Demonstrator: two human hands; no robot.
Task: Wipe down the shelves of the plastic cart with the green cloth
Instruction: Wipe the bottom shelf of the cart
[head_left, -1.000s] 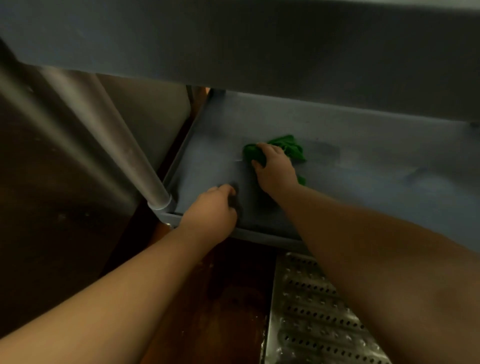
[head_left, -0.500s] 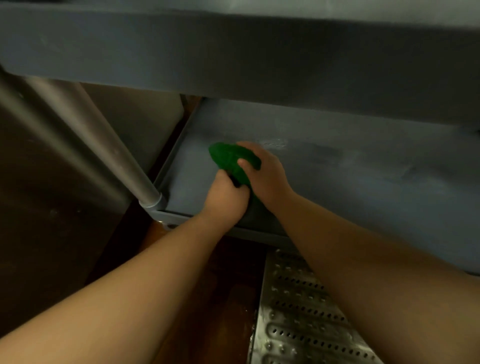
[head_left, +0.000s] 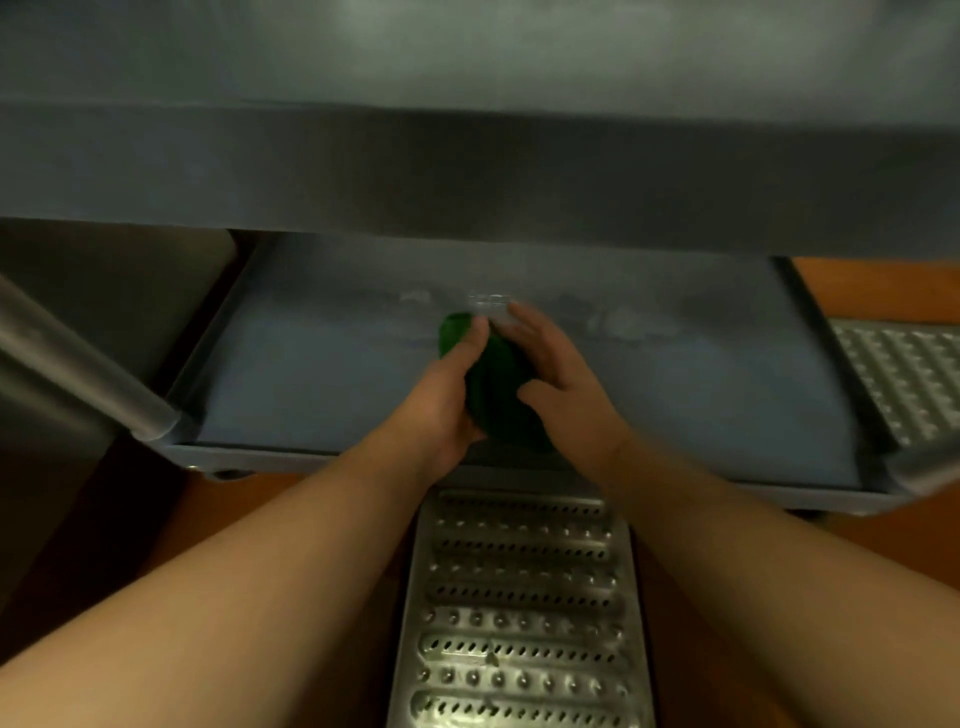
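Green cloth (head_left: 496, 395) sits bunched between both hands over the cart's lower shelf (head_left: 311, 384), near the shelf's front middle. On the cloth's left side the left hand (head_left: 441, 400) wraps around it, thumb laid up along the fabric. On its right side the right hand (head_left: 558, 384) presses flat against it, fingers (head_left: 524, 322) nearly straight and reaching past the top of the bundle; the picture is blurred here, so whether those fingertips touch the shelf cannot be told. Above the hold, a grey upper shelf (head_left: 467, 171) overhangs. Below the hold, under the forearms, lies a perforated metal grate (head_left: 514, 623) on an orange-brown floor (head_left: 883, 286). Far left of the hold a metal post (head_left: 78, 379) meets the shelf corner. Pale smears (head_left: 618, 322) mark the shelf right of the hands.
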